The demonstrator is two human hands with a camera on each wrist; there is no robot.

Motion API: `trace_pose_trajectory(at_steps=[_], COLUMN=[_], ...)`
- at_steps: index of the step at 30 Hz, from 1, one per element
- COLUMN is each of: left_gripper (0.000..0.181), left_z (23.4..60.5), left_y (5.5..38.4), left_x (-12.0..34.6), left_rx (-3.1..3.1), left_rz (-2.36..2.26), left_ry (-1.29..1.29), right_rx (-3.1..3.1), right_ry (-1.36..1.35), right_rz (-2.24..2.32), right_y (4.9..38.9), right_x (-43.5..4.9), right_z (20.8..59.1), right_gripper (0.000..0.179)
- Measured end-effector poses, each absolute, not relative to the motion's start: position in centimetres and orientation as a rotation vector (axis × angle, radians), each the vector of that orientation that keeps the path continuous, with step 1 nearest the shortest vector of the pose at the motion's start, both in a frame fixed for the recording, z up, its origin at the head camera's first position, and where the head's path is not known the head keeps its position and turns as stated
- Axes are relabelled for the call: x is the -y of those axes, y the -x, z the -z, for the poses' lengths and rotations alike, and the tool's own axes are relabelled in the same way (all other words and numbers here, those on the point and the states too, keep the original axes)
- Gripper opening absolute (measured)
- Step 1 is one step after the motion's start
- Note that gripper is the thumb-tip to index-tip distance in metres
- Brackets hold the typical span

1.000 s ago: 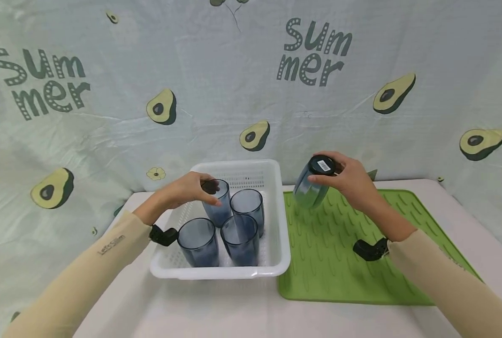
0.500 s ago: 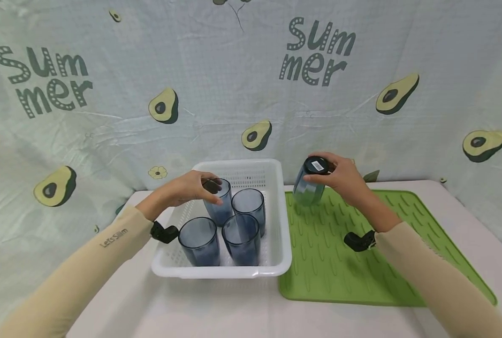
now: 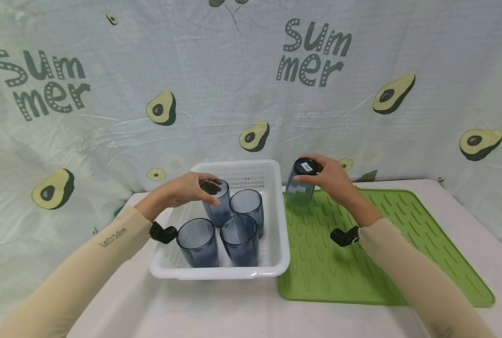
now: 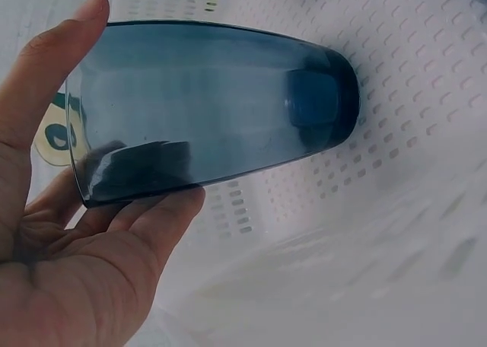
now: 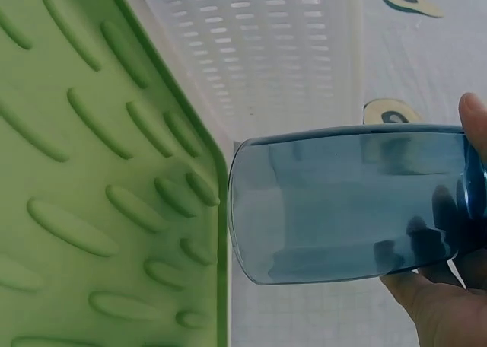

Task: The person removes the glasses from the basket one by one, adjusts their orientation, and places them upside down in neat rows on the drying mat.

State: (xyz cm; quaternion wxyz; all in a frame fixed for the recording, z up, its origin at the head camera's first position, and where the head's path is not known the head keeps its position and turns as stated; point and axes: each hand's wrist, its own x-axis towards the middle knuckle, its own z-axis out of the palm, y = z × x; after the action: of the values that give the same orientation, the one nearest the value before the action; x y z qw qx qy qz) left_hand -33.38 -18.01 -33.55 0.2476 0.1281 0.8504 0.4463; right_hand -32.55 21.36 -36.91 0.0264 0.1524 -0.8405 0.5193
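While the left hand (image 3: 187, 189) grips a tall see-through blue-grey tumbler (image 3: 219, 215), right hand (image 3: 329, 178): curled about the base end of an upturned see-through blue-grey tumbler (image 3: 299, 191), thumb on one side, fingers on the other.
Upturned tumbler: down and to the left of the right palm, rim lowest, over the mat's back left corner; whether the rim touches the mat cannot be told.
Base: black, facing up beside the right thumb, with a white barcode label (image 3: 307, 166).
Left grip: half closed, thumb and fingers on opposite sides of the mouth end; this tumbler has its rim up.
White perforated plastic basket (image 3: 284, 234): beneath the left hand, to the left of the right hand.
Other tumblers: three more of the same blue-grey kind, rims up in the basket; one (image 3: 248, 206) just right of the left hand's, two (image 3: 198, 244) nearer the person.
Green rectangular ridged mat (image 3: 318, 277): beneath the right hand and forearm.
Beige sleeves (image 3: 107, 253): behind both hands, a small black device (image 3: 163, 233) at each cuff.
Pale avocado-print cloth (image 3: 217, 89): beyond both hands.
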Motion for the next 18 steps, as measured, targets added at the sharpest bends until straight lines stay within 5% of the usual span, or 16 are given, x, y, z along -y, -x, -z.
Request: trace_pose_trajectory(at_steps=[18], left_gripper=[0.081], left_z=[33.99], left_y=[33.60], left_x=[18.13], left_rx=[-2.237], left_rz=[-1.320], left_ry=[-0.311], right_rx=[2.618], right_ry=[-0.467], right_rz=[-1.599], right_y=[33.16], right_x=[-21.10], right_z=[37.73], right_gripper=[0.066])
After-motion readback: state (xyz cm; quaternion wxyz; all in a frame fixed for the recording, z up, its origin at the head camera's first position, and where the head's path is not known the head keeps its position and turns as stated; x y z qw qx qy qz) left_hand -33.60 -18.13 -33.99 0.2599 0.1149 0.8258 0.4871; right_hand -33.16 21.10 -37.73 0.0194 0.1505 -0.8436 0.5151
